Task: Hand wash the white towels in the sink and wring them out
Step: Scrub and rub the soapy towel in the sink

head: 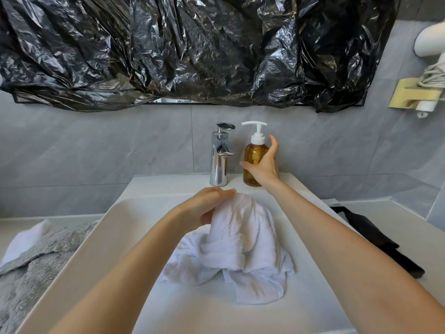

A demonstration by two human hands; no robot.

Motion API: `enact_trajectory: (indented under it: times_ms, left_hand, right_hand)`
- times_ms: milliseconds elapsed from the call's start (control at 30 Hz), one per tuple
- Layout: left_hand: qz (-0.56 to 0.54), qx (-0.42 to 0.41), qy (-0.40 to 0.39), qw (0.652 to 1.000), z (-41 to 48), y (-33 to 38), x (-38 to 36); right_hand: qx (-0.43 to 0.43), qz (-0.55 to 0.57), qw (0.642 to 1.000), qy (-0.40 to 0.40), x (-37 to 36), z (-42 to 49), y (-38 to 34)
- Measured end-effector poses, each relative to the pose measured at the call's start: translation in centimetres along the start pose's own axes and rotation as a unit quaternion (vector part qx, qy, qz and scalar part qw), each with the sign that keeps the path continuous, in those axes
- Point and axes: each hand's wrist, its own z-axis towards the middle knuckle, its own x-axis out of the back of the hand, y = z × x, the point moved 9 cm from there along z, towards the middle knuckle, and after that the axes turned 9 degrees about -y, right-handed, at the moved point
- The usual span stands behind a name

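2 hands at the soaping step: your left hand (207, 203) lifts the white towels (240, 242) bunched over the sink (101, 237); your right hand (263, 165), fingers spread, nears the soap bottle (251, 162). Next, press its pump.

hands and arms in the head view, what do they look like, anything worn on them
Both forearms come in bare from the bottom edge, with no sleeves in view. Neither the left hand nor the right hand shows gloves, and no watch, bracelet or ring is visible. The fingers are slim, with short nails and no visible polish. No markings show on either arm.
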Motion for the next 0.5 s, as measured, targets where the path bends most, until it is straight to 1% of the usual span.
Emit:
enact_trajectory:
  times_ms: [100, 200, 333, 467, 500]
  left_hand:
    - [0.03, 0.001, 0.002, 1.0, 0.2, 0.1, 0.0]
    - [0.035, -0.003, -0.002, 0.999, 0.3, 0.1, 0.0]
    - [-0.043, -0.001, -0.039, 0.998, -0.2, -0.1, -0.9]
    - [-0.031, -0.013, 0.007, 0.999, -0.5, -0.1, 0.3]
    - [-0.037, -0.013, 0.002, 0.999, -0.4, 0.0, 0.4]
  right_hand:
    - [0.004, -0.014, 1.0, 0.016, 0.4, -0.2, -0.1]
    - [0.01, -0.04, 0.998, 0.038, 1.8, -1.5, -0.5]
    - [0.032, -0.065, 0.997, 0.038, 4.4, -3.2, -1.4]
    - [0.107, -0.159, 0.981, 0.016, 6.8, -6.1, -3.3]
    - [0.127, -0.185, 0.974, 0.009, 7.2, -7.0, -3.8]
